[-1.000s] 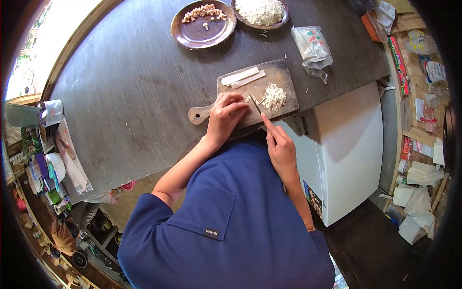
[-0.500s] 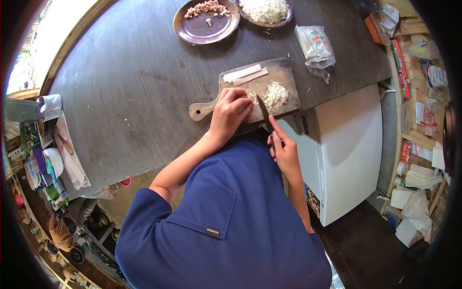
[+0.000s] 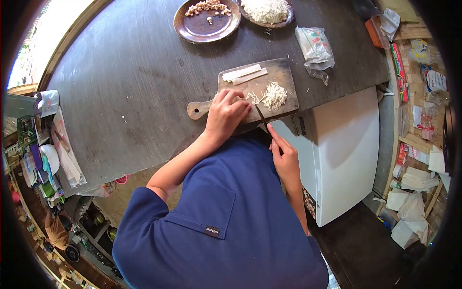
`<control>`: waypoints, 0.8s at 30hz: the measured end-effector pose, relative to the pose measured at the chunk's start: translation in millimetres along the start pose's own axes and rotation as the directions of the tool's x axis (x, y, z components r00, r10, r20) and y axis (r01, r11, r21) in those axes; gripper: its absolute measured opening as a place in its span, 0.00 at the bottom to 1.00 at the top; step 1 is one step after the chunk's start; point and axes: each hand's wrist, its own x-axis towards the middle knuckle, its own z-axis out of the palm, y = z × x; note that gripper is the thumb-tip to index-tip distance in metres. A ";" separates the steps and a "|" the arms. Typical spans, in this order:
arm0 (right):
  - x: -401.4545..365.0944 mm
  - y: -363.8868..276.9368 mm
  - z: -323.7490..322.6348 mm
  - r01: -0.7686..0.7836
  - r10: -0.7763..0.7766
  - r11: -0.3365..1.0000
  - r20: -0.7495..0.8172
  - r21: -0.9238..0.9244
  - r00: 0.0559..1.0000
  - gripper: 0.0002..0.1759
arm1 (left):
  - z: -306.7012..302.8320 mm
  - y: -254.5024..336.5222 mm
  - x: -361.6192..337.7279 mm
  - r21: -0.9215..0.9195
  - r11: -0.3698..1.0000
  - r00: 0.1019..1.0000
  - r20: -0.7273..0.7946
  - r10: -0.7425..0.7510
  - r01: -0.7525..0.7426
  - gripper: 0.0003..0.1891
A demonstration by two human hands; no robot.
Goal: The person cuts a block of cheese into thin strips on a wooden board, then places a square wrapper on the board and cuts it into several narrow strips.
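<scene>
A wooden cutting board point(image 3: 284, 72) lies near the table's front edge. Over its lower left part, my left hand point(image 3: 226, 113) has its fingers curled down, pressing on something mostly hidden beneath them. My right hand point(image 3: 285, 156) grips a dark knife point(image 3: 261, 115), its index finger along the spine and its tip beside my left fingertips. A few cut slivers point(image 3: 252, 98) lie by the tip, and a pile of thin pale strips point(image 3: 274, 96) sits to the right. Two pale flat pieces point(image 3: 242, 72) rest at the board's top.
Behind the board stand a brown plate point(image 3: 190, 33) with small brownish pieces and a second plate point(image 3: 291, 14) heaped with pale shreds. A plastic packet point(image 3: 315, 45) lies at the right. A white appliance point(image 3: 349, 154) stands below the table's right edge.
The knife has moved slightly down and left and is turned more edge-on. A few slivers beside my left fingertips now show more clearly. My left hand stays nearly where it was.
</scene>
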 end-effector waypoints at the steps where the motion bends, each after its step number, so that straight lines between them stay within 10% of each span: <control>1: 0.4 -2.7 0.4 -0.003 0.003 1.000 -0.007 0.015 1.000 0.29 | -1.8 -0.2 0.3 0.012 1.000 1.000 -0.004 -0.003 0.003 0.06; 24: 9.6 -11.1 -2.8 0.027 -0.025 0.989 0.011 -0.148 1.000 0.29 | 1.2 -5.2 -6.0 0.010 0.999 0.999 -0.030 0.033 -0.032 0.08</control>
